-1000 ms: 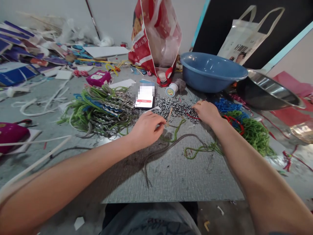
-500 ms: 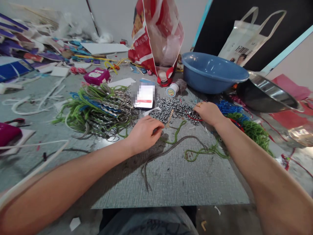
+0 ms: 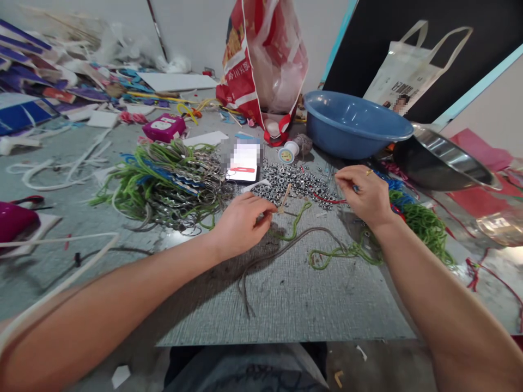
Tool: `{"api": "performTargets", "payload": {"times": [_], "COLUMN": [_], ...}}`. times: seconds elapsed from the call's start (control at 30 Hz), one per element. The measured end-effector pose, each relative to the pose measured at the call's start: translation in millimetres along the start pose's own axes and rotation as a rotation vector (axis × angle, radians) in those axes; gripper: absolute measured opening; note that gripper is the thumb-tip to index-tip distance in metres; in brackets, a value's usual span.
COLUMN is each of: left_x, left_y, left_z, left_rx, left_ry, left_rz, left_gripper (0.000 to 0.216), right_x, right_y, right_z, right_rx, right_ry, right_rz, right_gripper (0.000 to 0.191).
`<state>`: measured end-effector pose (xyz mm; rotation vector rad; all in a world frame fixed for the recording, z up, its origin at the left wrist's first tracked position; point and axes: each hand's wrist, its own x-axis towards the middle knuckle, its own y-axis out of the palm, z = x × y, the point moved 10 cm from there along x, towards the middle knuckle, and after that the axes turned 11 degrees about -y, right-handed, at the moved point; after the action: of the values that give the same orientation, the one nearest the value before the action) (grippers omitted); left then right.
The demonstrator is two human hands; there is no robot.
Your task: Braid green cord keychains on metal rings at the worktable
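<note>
My left hand (image 3: 243, 224) is closed in a pinch at the near side of a heap of small silver metal rings (image 3: 281, 178). A thin cord (image 3: 289, 213) comes out from its fingertips and runs towards a bent green cord (image 3: 302, 218). My right hand (image 3: 363, 193), with a ring on one finger, is raised at the heap's right end. Its fingers are curled together, and a small bluish spot shows between them; what it holds is hidden. A long grey cord (image 3: 294, 242) and a looped green cord (image 3: 327, 258) lie on the table in front.
Left of the phone (image 3: 244, 163) lies a bundle of green, blue and metallic cords (image 3: 163, 182). A thread spool (image 3: 286, 154), a red bag (image 3: 245, 71), a blue basin (image 3: 355, 128) and a metal bowl (image 3: 441, 163) stand behind. More green cords (image 3: 429, 226) lie at right.
My right hand has moved right, away from the metal rings, and its fingers have curled in. The left hand keeps its pinch in nearly the same place. The view has shifted slightly.
</note>
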<state>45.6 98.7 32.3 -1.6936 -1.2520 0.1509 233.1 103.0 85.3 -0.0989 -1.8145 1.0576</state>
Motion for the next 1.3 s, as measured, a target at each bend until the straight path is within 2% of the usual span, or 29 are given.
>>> {"api": "performTargets", "payload": {"times": [0.1, 0.2, 0.27, 0.33, 0.37, 0.47, 0.57, 0.73, 0.87, 0.93, 1.0, 1.1, 1.2, 1.3], "left_x": [0, 0, 0, 0, -1, -4, -10, -20, -27, -29, -27, -25, -28, -34], "left_y": [0, -3, -6, -7, -6, 4, 19, 43, 56, 58, 57, 54, 58, 66], "left_z": [-1, -1, -1, 1, 2, 3, -1, -12, -6, -7, -8, -1, -1, -5], "left_rx": [-0.024, -0.063, -0.103, -0.167, -0.210, -0.352, -0.452, -0.590, -0.682, -0.763, -0.844, -0.911, -0.890, -0.849], "left_ry": [-0.014, -0.049, -0.085, -0.146, -0.186, -0.289, -0.343, -0.335, -0.454, -0.478, -0.495, -0.566, -0.574, -0.545], "left_rz": [0.016, 0.017, 0.017, 0.036, 0.063, 0.191, 0.323, 0.506, 0.605, 0.657, 0.664, 0.625, 0.663, 0.762], "left_gripper": [0.021, 0.022, 0.022, 0.022, 0.022, 0.029, 0.036, 0.027, 0.021, 0.017, 0.015, 0.015, 0.015, 0.016], "right_x": [4, 2, -2, -6, -5, -5, -15, -19, -18, -17, -15, -18, -24, -26], "right_y": [-22, -47, -59, -64, -60, -30, 1, 21, 26, 23, 14, 6, 33, 62], "right_z": [7, 12, 21, 37, 47, 85, 108, 117, 119, 117, 108, 80, 63, 72], "right_rx": [0.030, 0.203, 0.327, 0.354, 0.331, 0.298, 0.298, 0.273, 0.356, 0.372, 0.354, 0.448, 0.819, 1.177], "right_ry": [0.126, 0.250, 0.258, 0.201, 0.153, -0.061, -0.211, -0.284, -0.264, -0.226, -0.131, 0.158, 0.453, 0.608], "right_rz": [-0.091, -0.335, -0.493, -0.552, -0.498, -0.203, 0.004, 0.066, 0.102, 0.077, -0.031, -0.212, -0.148, 0.014], "right_gripper": [0.012, 0.006, 0.010, 0.018, 0.023, 0.034, 0.032, 0.027, 0.029, 0.031, 0.028, 0.021, 0.024, 0.027]}}
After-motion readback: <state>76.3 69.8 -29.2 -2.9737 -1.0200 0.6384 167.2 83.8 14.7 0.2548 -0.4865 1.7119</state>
